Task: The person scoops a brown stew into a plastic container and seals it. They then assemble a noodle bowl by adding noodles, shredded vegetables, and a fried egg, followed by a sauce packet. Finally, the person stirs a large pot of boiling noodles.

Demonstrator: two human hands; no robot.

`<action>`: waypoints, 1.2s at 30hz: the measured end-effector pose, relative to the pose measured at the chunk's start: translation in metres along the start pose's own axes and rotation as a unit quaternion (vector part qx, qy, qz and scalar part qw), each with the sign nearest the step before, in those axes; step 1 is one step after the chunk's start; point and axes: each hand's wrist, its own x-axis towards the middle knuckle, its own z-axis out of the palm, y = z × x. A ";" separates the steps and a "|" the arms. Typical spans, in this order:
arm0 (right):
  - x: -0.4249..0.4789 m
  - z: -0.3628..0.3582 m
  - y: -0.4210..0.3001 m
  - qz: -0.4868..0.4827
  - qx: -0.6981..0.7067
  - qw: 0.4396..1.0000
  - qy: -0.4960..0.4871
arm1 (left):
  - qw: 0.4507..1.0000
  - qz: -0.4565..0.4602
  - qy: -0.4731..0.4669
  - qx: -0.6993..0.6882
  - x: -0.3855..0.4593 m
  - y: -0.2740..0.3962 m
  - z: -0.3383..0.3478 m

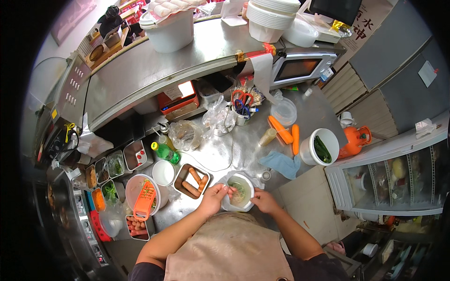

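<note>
A round white tub (249, 182) stands at the near edge of the steel counter, with liquid and green shreds inside. A clear plastic bag (228, 177) surrounds it. My left hand (215, 197) pinches the bag at the tub's left rim. On the right side, my right hand (263, 200) has its thumb and fingers closed on the bag's edge at the rim. Left of the tub, a steel pan (178, 186) holds several browned sausages (191, 189). A light blue cloth (279, 164) lies to the upper right, beside a small clear bottle or jar (266, 175).
Carrots (281, 130) and a white bucket of cucumbers (314, 154) stand right. Left are a green bottle (165, 153), an orange grater (145, 196) on a tub and several steel food pans (139, 155). A raised steel shelf (140, 70) crosses behind; a person (111, 21) sits beyond.
</note>
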 end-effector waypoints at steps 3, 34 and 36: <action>-0.008 0.000 -0.028 -0.061 -0.234 0.957 0.162 | 1.000 -0.019 -0.023 -0.004 -0.026 0.054 0.019; 0.023 -0.020 -0.283 -0.563 -0.256 0.784 -0.040 | 0.934 0.050 0.270 -0.230 -0.098 0.032 0.027; 0.038 0.023 -0.230 -0.450 -0.365 0.808 -0.108 | 0.932 0.063 0.280 -0.220 -0.097 0.029 0.023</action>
